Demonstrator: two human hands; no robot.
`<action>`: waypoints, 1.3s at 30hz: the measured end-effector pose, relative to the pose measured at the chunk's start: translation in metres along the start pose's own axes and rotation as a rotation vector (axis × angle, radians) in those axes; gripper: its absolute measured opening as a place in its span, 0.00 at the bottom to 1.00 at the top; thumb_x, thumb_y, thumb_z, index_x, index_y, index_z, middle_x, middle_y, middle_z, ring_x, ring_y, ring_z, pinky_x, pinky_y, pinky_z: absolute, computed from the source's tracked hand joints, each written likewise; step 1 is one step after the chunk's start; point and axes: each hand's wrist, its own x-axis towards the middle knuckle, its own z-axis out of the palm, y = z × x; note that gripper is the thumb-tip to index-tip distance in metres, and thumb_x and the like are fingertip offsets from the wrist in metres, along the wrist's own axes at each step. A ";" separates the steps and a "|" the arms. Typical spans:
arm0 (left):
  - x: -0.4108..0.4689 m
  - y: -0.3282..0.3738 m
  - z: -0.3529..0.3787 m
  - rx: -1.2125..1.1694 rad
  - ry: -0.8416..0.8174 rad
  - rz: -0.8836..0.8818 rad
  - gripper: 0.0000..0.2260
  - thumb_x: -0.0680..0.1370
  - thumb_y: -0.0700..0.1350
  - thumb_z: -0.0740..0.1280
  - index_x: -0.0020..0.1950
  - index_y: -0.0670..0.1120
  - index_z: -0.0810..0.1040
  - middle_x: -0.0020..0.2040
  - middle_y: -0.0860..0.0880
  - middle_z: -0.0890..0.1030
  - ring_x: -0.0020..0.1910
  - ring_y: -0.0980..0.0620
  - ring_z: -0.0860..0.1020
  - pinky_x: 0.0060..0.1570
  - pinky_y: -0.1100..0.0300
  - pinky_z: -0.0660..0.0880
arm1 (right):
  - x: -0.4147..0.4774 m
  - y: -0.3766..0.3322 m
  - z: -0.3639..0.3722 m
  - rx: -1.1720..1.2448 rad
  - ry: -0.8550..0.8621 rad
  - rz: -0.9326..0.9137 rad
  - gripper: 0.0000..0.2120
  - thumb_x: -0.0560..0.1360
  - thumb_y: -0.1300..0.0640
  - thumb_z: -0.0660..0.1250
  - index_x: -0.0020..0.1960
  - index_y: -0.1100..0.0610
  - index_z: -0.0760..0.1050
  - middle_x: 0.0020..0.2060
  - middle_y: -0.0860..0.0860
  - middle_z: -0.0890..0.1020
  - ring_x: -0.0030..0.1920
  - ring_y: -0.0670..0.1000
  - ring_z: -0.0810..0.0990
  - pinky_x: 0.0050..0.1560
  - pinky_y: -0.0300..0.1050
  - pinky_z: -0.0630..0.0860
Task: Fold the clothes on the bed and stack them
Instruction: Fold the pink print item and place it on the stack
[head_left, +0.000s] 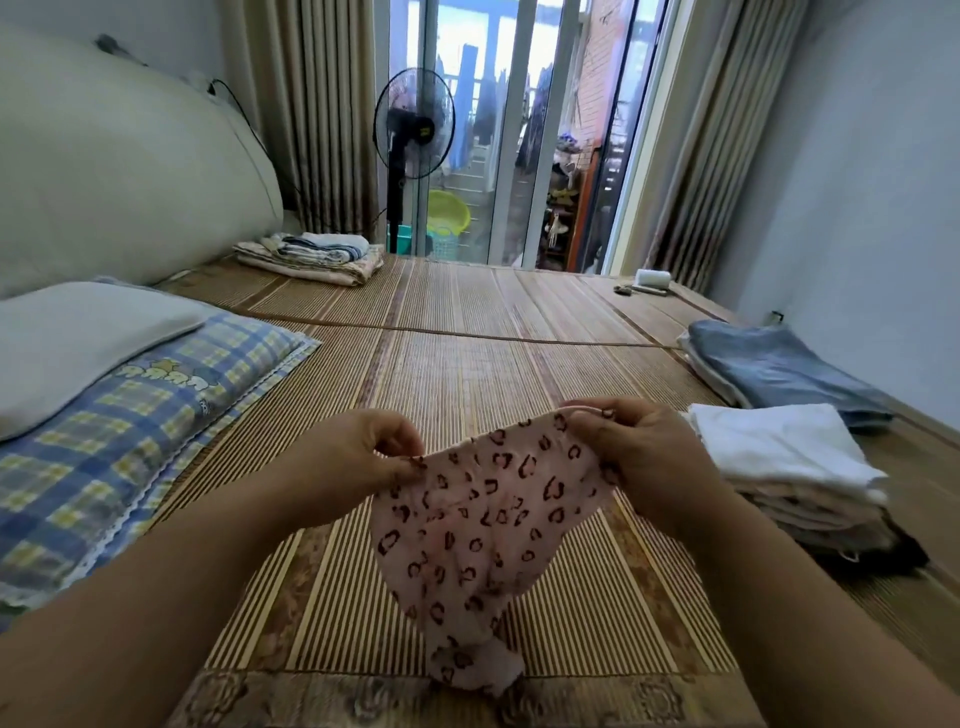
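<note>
Two hands hold one small pink garment (483, 530) above the woven mat (467, 364) that covers the bed. Both forearms are cut off by the lower frame edge. The left hand (363, 457) pinches the garment's upper left edge between thumb and curled fingers. The right hand (639, 457) has its fingers curled round the upper right edge, and their tips are hidden in the fabric. Whether the garment's narrow lower end touches the mat or hangs just over it cannot be told.

To the right lies a white-topped stack (779, 452) of folded clothes. Its lower layers are pale, and a dark piece at the bottom is mostly hidden. Beyond it sits a blue-grey stack (779, 364), and a striped folded pile (311, 254) lies at the far left of the mat. The things behind the glass door are too blurred to name.

The garment is thin and soft, roughly triangular, and printed with dark ring-like spots. The mat is made of fine ribbed strips with patterned brown bands. A plaid pillow (130, 415) with a scalloped trim lies at left, under a smooth grey cushion (78, 338).
</note>
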 end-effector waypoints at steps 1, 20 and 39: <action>0.000 0.004 -0.004 0.014 -0.051 -0.001 0.06 0.75 0.42 0.70 0.42 0.53 0.79 0.38 0.55 0.82 0.37 0.62 0.81 0.31 0.71 0.74 | 0.005 -0.011 -0.002 -0.062 -0.009 -0.013 0.07 0.69 0.53 0.71 0.46 0.51 0.83 0.40 0.55 0.86 0.41 0.54 0.85 0.39 0.44 0.82; 0.012 0.106 -0.109 0.150 0.156 0.216 0.08 0.71 0.55 0.71 0.36 0.53 0.80 0.33 0.59 0.81 0.32 0.63 0.79 0.26 0.75 0.70 | 0.037 -0.117 -0.046 -0.057 -0.215 0.017 0.03 0.73 0.61 0.64 0.45 0.61 0.72 0.37 0.59 0.81 0.41 0.58 0.82 0.40 0.47 0.82; 0.000 0.166 -0.043 -0.552 0.120 -0.181 0.16 0.77 0.54 0.66 0.47 0.40 0.80 0.36 0.45 0.82 0.32 0.50 0.79 0.32 0.58 0.76 | -0.004 -0.099 0.057 0.166 0.040 0.025 0.20 0.69 0.56 0.75 0.59 0.52 0.73 0.52 0.53 0.82 0.47 0.52 0.85 0.46 0.49 0.82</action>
